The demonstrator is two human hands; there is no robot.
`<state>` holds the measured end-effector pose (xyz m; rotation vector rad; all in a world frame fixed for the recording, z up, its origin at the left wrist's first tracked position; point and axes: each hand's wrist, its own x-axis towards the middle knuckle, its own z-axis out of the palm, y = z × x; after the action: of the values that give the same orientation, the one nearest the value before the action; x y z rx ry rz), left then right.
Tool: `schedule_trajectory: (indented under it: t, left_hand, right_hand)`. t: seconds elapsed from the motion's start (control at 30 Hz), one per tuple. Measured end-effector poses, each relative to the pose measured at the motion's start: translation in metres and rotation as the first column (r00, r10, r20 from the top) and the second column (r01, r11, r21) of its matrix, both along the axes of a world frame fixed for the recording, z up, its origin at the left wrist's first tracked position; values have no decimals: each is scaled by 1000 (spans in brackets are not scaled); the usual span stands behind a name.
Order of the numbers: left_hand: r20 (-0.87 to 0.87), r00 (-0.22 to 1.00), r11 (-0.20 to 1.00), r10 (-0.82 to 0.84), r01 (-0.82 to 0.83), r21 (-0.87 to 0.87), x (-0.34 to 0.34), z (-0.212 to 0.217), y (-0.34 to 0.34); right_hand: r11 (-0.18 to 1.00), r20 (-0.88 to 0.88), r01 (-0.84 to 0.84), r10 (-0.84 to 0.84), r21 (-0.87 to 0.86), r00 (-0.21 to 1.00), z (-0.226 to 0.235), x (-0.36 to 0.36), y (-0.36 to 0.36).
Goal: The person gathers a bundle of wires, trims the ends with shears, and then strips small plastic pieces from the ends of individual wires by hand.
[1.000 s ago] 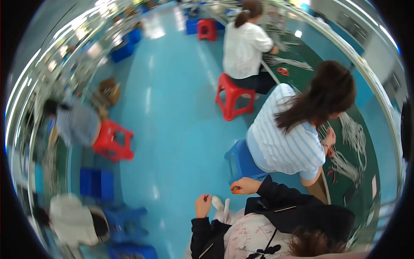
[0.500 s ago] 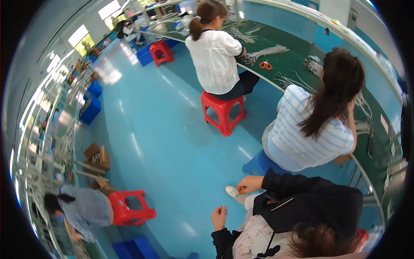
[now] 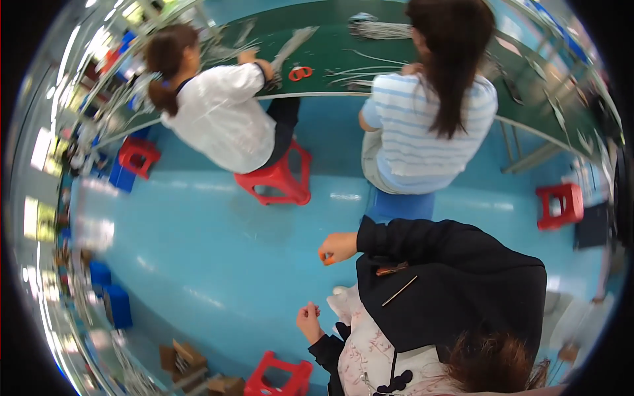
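A small orange thing (image 3: 328,260) is pinched in the right hand (image 3: 338,247), held out over the blue floor (image 3: 218,257). The left hand (image 3: 308,321) is loosely curled, nothing seen in it, lying just below and nearer the body.

— The scene is bright and evenly lit; pale streaks of glare lie across the glossy blue floor (image 3: 198,224), so the light comes from overhead.

— Shadows stay soft: a faint one sits under the red stool (image 3: 277,179) near the middle.

— The fisheye bends everything toward the rim (the far green worktable (image 3: 370,39) curves into an arc), and black corners frame the circle.

— The left edge is smeared with blur and blown-out white patches. The centre is sharper, though the dark jacket (image 3: 462,284) at the near right swallows detail, and the hair beside it is soft.
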<state>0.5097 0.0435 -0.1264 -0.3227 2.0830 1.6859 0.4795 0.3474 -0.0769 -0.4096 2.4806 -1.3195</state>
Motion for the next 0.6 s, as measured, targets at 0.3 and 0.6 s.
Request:
schedule_trajectory:
  t: [0.3,0.6]
  left_hand:
    - [32,756,756,-654,653,43,-163,-5,16]
    - [60,279,282,-959,958,56,-229,-18,66]
  right_hand:
    - [712,118,684,-701,159,703,6,55,-19]
    - [128,112,956,-989,263,102,-7,159,-114]
